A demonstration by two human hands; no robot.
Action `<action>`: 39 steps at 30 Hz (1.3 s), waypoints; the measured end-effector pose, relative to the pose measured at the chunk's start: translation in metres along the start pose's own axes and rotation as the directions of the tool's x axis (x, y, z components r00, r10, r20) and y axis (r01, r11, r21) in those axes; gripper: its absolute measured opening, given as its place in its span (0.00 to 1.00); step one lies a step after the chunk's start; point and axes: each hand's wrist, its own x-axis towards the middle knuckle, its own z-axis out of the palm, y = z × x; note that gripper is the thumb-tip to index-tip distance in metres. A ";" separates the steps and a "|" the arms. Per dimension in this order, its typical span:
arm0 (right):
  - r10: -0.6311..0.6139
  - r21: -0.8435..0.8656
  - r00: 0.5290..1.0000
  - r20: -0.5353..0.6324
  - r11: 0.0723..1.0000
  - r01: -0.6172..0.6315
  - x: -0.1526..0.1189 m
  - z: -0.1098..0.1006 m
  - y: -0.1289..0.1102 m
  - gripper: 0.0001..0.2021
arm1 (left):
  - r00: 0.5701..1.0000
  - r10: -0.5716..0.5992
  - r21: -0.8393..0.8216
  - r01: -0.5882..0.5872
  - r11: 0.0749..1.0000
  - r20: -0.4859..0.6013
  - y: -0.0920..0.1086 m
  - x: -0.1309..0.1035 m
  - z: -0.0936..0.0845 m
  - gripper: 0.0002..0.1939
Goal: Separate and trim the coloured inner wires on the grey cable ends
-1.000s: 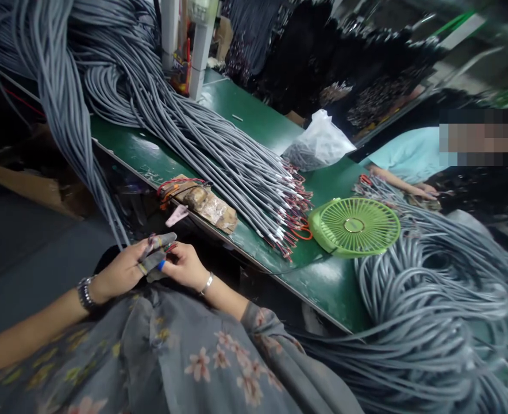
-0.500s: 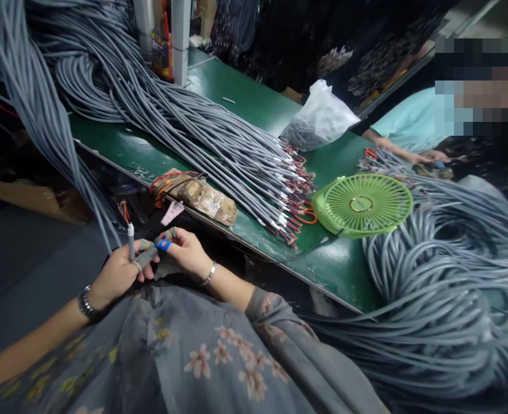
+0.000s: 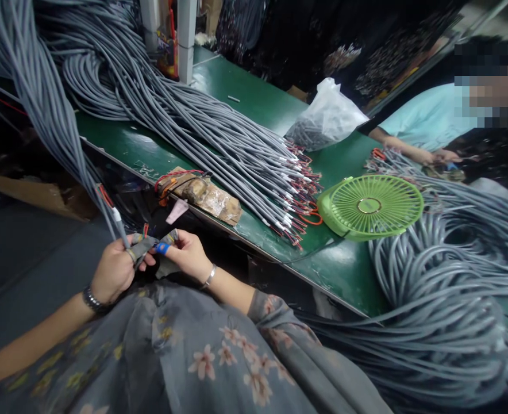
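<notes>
My left hand (image 3: 116, 269), its fingertips wrapped in grey tape, is closed round a grey cable (image 3: 120, 230). That cable leans up and left, with a white collar and loose red and green wires (image 3: 106, 196) at its end. More thin coloured wires (image 3: 146, 230) poke up beside the left fingertips. My right hand (image 3: 189, 256), with blue tape on the thumb and grey tape on the index finger, pinches at thin wires against the left fingertips. The fingers partly hide that spot. Both hands are over my lap, short of the table edge.
On the green table (image 3: 262, 109) lie a long bundle of grey cables (image 3: 219, 132) with stripped ends, a taped cardboard piece (image 3: 219, 201), a green fan (image 3: 370, 206) and a plastic bag (image 3: 329, 115). Coiled cables (image 3: 443, 299) fill the right. A co-worker's hands (image 3: 441, 158) handle wires across the table.
The cable end in my left hand has tipped left and away from upright. Coloured wires now show above the left fingertips. My right hand stays pinched close by; the view has shifted slightly.
</notes>
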 end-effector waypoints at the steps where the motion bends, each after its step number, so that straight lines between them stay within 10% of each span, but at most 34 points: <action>1: -0.015 -0.017 1.000 0.016 1.000 0.015 -0.001 -0.001 0.002 0.30 | 1.000 0.011 -0.012 -0.011 1.000 -0.021 0.000 0.000 0.000 0.20; 29: 0.079 -0.019 0.997 0.000 0.997 -0.079 -0.003 -0.002 -0.001 0.27 | 0.955 -0.130 0.298 0.046 0.953 0.268 -0.002 0.001 -0.005 0.12; 39: 0.155 0.153 0.979 -0.132 0.979 -0.135 0.003 -0.008 0.003 0.30 | 0.996 -0.067 0.008 0.066 0.998 0.052 -0.001 0.000 -0.008 0.18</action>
